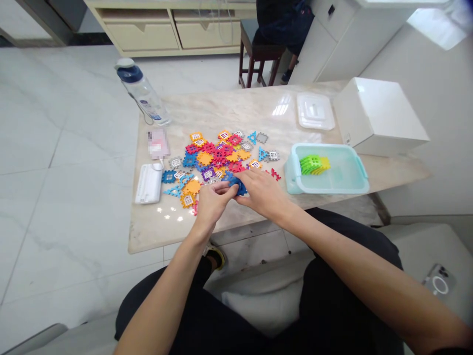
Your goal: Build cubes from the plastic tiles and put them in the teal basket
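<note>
Dark blue interlocking plastic building tiles (241,186) are held between my two hands, close to the table's near edge. My left hand (216,198) pinches them from the left, thumb on top. From the right, my right hand (261,191) grips them with its fingers curled over; how many there are is hidden by the fingers. Just beyond lies a loose pile of tiles (219,155) in red, orange, blue, purple and grey, some with white window inserts. Small red pieces (275,173) lie to the right of my right hand.
A light teal bin (343,185) holds green and yellow tiles (314,164). Behind it are a clear lid (315,111) and a white box (388,113). On the left stand a water bottle (144,93) and a white case (149,184). A person sits on a stool (258,49) beyond the table.
</note>
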A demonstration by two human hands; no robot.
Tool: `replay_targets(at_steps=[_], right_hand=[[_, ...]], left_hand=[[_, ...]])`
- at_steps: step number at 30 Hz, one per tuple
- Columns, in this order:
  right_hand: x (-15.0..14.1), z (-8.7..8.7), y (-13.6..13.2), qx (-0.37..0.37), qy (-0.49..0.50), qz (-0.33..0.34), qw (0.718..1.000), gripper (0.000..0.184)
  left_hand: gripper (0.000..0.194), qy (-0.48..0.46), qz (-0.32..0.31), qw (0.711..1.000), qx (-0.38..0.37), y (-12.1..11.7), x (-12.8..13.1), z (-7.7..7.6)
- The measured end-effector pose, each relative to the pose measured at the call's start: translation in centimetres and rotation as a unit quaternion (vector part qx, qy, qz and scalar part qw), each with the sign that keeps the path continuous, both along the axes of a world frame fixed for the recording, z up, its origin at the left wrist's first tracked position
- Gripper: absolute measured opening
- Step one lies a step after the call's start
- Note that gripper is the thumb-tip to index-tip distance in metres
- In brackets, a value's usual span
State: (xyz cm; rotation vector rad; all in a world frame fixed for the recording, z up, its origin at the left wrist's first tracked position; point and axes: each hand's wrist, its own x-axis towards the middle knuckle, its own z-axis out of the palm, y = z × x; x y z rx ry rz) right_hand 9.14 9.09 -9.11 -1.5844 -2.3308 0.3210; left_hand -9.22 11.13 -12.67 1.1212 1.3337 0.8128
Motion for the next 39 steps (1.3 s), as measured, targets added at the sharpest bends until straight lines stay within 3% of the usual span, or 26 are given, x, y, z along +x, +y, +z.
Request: replay_targets(at_steps=[15,24,31,35,39], right_hand=[[-0.6,0.3,-0.3,0.033,0.012,-0.01,0.999,0.038],[0.3,-1.1,-0.3,0.031,-0.003,-0.018,0.999,0.042],[0.9,-3.6,-0.8,-0.073,-0.107,0.02,0.991,0.038],[0.4,-4.5,-1.2,-0.122,-0.161,0.052,0.978,0.037],[0.1,-4.8,-1.3,-0.138,-0.193,0.068,0.969,0.033]], left_hand=[[0.047,0.028,0.041,0.998,0.029,-0.7,-0.6,0.0],[0.039,0.02,-0.088,0.996,0.021,0.9,-3.0,2.0],[0.046,0.002,0.001,0.998,0.062,2.1,-7.1,2.9],[0.046,-0.029,0.036,0.997,0.062,2.1,-7.5,3.1],[0.042,-0.037,0.031,0.996,0.069,2.3,-7.4,3.2]])
